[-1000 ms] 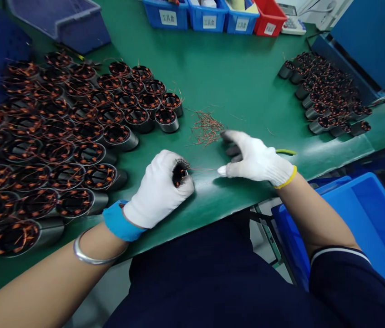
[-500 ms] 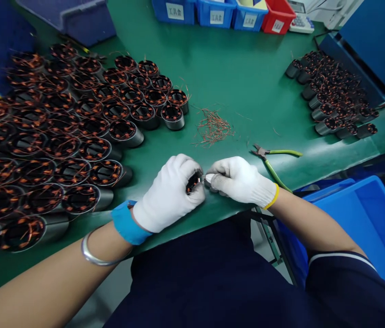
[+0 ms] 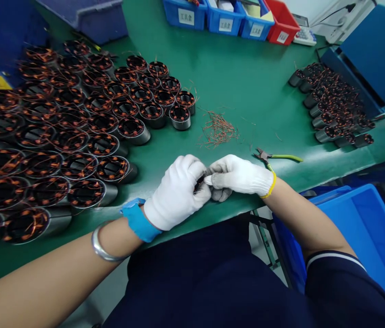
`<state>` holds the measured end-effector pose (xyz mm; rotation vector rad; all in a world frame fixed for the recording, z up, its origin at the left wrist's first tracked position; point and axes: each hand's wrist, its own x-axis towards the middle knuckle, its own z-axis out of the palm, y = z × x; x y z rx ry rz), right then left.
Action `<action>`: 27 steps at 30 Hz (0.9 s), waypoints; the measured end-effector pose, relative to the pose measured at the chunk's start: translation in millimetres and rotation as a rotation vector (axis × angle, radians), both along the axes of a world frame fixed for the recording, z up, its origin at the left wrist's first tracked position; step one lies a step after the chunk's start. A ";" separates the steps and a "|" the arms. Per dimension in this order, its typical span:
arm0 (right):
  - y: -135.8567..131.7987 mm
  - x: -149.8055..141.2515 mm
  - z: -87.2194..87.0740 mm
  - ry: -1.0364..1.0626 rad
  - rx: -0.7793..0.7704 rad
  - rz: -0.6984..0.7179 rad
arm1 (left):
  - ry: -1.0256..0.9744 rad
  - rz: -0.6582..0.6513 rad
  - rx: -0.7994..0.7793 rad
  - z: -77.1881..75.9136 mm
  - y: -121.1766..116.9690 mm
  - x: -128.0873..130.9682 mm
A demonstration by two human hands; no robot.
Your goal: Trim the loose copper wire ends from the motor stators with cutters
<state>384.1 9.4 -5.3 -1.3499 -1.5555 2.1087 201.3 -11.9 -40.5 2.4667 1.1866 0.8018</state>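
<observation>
My left hand (image 3: 179, 193), in a white glove with a blue band at the wrist, is wrapped around a copper-wound motor stator (image 3: 198, 184). Only a dark bit of the stator's open end shows between the fingers. My right hand (image 3: 240, 176), gloved in white with a yellow cuff, has its thumb and fingers pinched together against that end. Whatever lies in this pinch is too small or hidden to name. Green-handled cutting pliers (image 3: 283, 157) lie on the table just beyond my right hand, partly covered by it. Copper wire clippings (image 3: 218, 129) lie in a loose pile past both hands.
Rows of similar stators (image 3: 76, 166) with loose wire ends fill the table's left side. More stators (image 3: 336, 109) stand at the right by a blue case (image 3: 380, 54). Blue bins (image 3: 225, 25) and a red bin (image 3: 281, 23) line the back. A blue crate (image 3: 366, 228) sits below the right edge.
My right fingertips have come up against the stator's open end and now cover much of it; a small gap was there before. The whole view has shifted slightly.
</observation>
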 end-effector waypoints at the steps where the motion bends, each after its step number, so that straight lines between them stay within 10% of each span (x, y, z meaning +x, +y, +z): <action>1: -1.7 -0.9 -0.6 -0.008 0.011 -0.008 | 0.005 0.017 -0.017 0.9 -0.6 0.0; 9: -16.4 -4.8 -3.4 -0.009 0.178 -0.147 | -0.401 -0.023 -0.463 15.2 2.3 -18.2; 16: -22.6 5.2 5.8 0.199 0.212 -0.216 | -0.492 -0.001 -1.299 51.4 7.3 -26.2; 21: -20.7 8.0 0.7 0.316 0.160 -0.272 | -0.672 0.006 -0.755 50.4 -7.1 -20.9; 27: -22.0 8.7 3.4 0.368 0.153 -0.275 | -0.422 -0.284 -0.032 48.9 -17.5 -31.5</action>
